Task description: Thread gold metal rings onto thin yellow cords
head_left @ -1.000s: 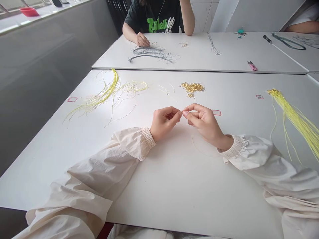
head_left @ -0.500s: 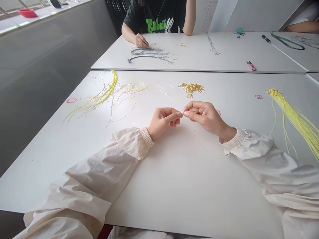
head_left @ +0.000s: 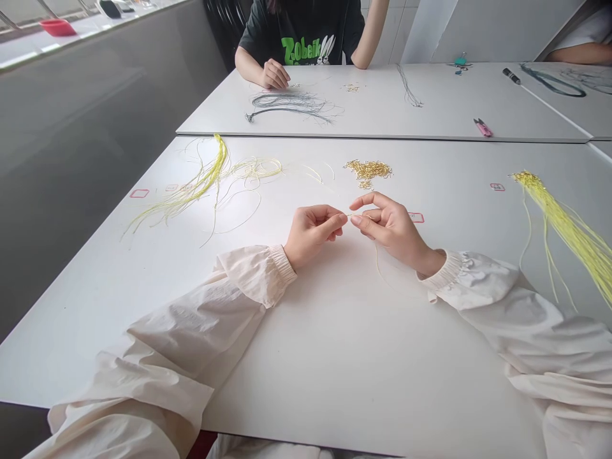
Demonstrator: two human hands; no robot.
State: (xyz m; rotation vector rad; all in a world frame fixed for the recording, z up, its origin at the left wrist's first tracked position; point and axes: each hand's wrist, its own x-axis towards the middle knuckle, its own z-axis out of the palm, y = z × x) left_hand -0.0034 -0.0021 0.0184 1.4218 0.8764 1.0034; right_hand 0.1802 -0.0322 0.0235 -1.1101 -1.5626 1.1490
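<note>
While pinching a pale yellow thread in the left hand, holding it also in the looser right hand; on the near side of the gold pile; looks light, limp, probably slippery; best gripped close to its end.

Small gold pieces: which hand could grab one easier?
Probably the right hand: it's closer to the small gold pieces, and its index finger is lifted. The left hand pinches a strand.
</note>
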